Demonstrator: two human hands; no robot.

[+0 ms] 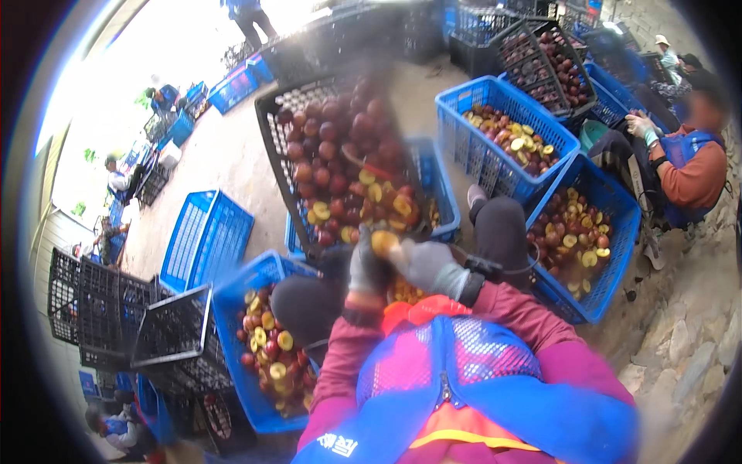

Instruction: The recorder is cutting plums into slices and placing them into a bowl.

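Both my hands wear grey gloves and meet in front of me, over the near edge of a tilted black crate [270,147] full of dark red plums [328,131]. A plum [384,242] with yellow-orange flesh showing sits between them. My left hand [366,267], in the darker glove, is closed against it. My right hand [434,267] is closed too, its fingers reaching the plum; whatever else it grips is hidden. Yellow cut halves [375,192] lie among the whole plums at the crate's near side. A thin red strip, blurred, crosses the fruit.
Blue crates of cut plums stand at my left [267,421], at my right [618,267] and farther right [502,185]. Another blue crate [205,240] and stacked black crates [100,309] are on the left. A co-worker [692,166] sits at the right by a rough stone slope [684,348].
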